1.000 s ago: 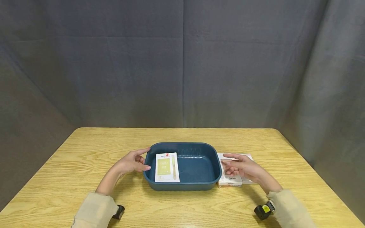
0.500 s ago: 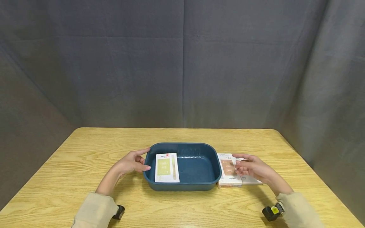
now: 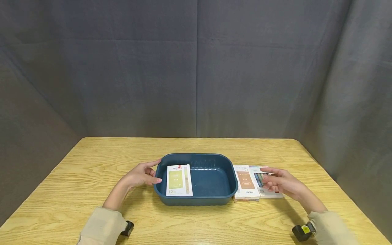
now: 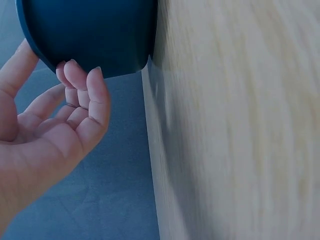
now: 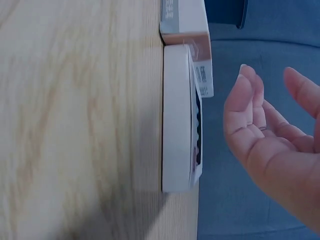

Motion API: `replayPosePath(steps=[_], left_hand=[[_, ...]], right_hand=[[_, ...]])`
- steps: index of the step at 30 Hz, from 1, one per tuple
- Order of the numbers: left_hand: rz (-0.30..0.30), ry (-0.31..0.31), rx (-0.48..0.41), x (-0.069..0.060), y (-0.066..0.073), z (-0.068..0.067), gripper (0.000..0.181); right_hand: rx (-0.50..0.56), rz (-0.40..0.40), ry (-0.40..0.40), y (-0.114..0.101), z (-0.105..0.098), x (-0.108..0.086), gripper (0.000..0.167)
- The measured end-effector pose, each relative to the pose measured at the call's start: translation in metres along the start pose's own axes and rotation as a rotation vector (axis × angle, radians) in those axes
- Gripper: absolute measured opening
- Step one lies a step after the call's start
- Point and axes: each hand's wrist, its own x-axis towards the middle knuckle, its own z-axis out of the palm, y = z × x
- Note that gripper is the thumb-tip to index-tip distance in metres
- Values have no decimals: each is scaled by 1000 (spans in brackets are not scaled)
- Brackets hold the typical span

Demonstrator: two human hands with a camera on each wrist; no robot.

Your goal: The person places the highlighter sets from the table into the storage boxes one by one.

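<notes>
A blue bin (image 3: 212, 183) sits on the wooden table (image 3: 196, 224) at lower centre, its long axis running left to right across the frame. Inside its left half is a green-labelled box (image 3: 179, 181), long axis almost upright in the frame, top end tipped slightly left, the printed "12" at its lower left corner. Right of the bin lies a brown-labelled box (image 3: 246, 181), also lengthwise up and down the frame, its "12" upside down at the top end. Alongside it on the right is a windowed box (image 3: 258, 180) of coloured sticks, its top end leaning left. The left hand (image 3: 141, 175) touches the bin's left end, thumb and forefinger spread along the rim; whether they pinch it I cannot tell. The right hand (image 3: 283, 183), fingers loosely bent and gripping nothing, hovers over the windowed box; the right wrist view shows a gap between them.
</notes>
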Motion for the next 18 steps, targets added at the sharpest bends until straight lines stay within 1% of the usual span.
replayPosePath(steps=[5,11,15,18], left_hand=[[-4,5,0,-1,1,0,82],[2,2,6,0,1,0,82],[-6,0,3,0,1,0,82],[-11,-2,3,0,1,0,82]], right_hand=[[-19,-13,-9,0,-4,-2,55],[-38,-2,1,0,-6,-4,57],[-59,19,33,0,-9,-8,52],[-110,36,79,-2,-13,-10,51]])
